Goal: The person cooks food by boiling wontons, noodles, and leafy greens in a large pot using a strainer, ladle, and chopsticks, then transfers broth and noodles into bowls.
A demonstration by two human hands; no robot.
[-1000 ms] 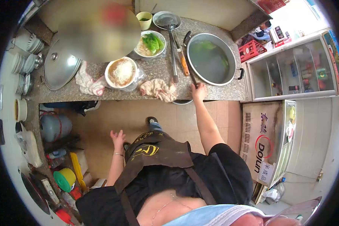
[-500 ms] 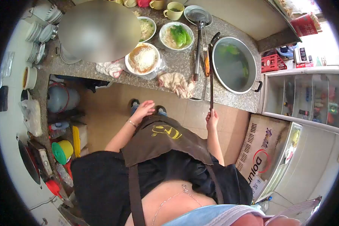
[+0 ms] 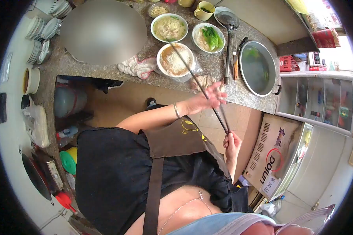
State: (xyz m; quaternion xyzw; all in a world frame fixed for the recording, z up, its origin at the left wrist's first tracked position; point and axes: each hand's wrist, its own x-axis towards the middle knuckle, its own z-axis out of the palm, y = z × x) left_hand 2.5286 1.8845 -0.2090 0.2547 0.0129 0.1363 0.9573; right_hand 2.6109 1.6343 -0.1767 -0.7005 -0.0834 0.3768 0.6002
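Note:
Long dark chopsticks (image 3: 196,78) are pinched near their lower end by my right hand (image 3: 233,143). My left hand (image 3: 210,96), fingers apart and slightly blurred, is at their middle; whether it grips them I cannot tell. The sticks slant up and left over a white bowl of noodles in brown broth (image 3: 175,59). Behind it is a bowl of pale noodle soup (image 3: 169,27), and to the right a bowl with green leaves (image 3: 208,38). A crumpled cloth (image 3: 202,82) lies at the counter edge.
A large pot (image 3: 258,68) of cloudy liquid and greens stands right on the stone counter (image 3: 247,98). Left of it lie a strainer (image 3: 228,55) and an orange-handled tool (image 3: 235,64). Another cloth (image 3: 137,67) rests left. Plates (image 3: 35,29) are stacked far left.
The chopsticks moved from beside the pot to slant left over the noodle bowl. My left hand reached up and right to them. The view shifted, bringing more of the left bowls into sight.

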